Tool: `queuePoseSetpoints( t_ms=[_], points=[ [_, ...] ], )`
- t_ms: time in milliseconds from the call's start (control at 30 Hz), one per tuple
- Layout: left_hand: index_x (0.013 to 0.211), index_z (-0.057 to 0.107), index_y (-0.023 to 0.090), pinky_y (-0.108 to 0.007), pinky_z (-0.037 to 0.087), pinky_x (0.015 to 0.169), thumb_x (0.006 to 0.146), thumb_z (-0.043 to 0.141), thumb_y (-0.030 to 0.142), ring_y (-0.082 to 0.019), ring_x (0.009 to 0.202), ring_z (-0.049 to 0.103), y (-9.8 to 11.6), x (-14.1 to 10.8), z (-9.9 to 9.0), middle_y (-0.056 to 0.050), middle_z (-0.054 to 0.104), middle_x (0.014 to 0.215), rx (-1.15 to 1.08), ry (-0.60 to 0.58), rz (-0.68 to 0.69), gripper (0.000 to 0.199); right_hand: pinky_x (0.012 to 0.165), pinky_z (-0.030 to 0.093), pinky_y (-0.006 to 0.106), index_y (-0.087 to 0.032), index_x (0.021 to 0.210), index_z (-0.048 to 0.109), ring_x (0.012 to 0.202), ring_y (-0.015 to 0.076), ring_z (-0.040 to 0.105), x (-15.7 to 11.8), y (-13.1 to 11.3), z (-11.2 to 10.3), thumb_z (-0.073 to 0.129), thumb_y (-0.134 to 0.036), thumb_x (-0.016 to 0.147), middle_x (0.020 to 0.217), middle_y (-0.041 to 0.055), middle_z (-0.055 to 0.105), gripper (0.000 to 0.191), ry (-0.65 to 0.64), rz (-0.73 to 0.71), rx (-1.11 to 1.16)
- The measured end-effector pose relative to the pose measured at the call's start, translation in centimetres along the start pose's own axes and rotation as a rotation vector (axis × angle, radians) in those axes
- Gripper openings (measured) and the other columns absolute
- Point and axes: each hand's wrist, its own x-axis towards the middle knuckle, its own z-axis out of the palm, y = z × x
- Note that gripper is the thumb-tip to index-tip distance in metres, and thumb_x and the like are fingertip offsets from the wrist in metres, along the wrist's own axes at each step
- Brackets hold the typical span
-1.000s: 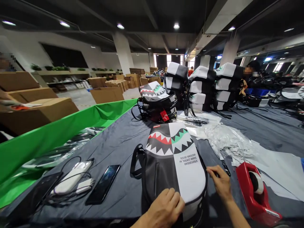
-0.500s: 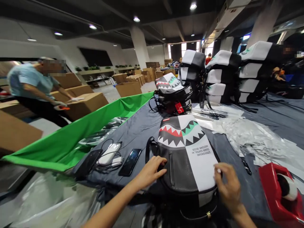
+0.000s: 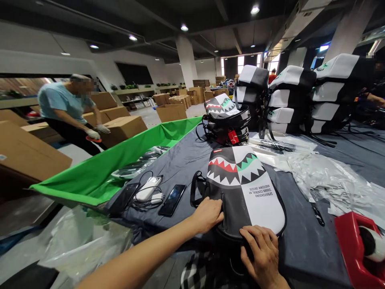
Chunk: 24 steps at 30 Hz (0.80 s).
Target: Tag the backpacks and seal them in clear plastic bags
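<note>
A black and white backpack (image 3: 243, 184) with a shark-mouth print lies flat on the grey table cloth (image 3: 186, 156), its bottom end toward me. My left hand (image 3: 207, 214) rests on its black left side, fingers curled against the edge. My right hand (image 3: 260, 251) presses on the near bottom edge of the backpack, fingers spread over the rim. Neither hand lifts it off the table.
A red tape dispenser (image 3: 359, 249) sits at the right. Two phones (image 3: 173, 199) and a white charger with cables lie left of the backpack. Clear plastic bags (image 3: 327, 180) spread at the right. Stacked backpacks (image 3: 288, 100) stand behind. A green bin (image 3: 99, 172) and a person (image 3: 70, 112) at cardboard boxes are at the left.
My right hand came down from above the white panel onto the backpack's near edge. My left hand slid a little toward the bag's lower left side. The view shifted slightly left.
</note>
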Motion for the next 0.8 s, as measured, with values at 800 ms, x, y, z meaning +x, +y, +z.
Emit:
queuePoseSetpoints(
  t_ms=[800],
  points=[
    [0.072, 0.058, 0.018, -0.031, 0.041, 0.056, 0.09, 0.051, 0.01, -0.019, 0.055, 0.062, 0.2, -3.4, -1.4, -0.002, 0.064, 0.062, 0.309, 0.257, 0.499, 0.021, 0.085, 0.049, 0.035, -0.025, 0.097, 0.069, 0.09, 0.0184, 0.066, 4.4, 4.9, -1.8, 0.059, -0.031, 0.095, 0.095, 0.0023, 0.072, 0.012, -0.087, 0.283, 0.534]
  ],
)
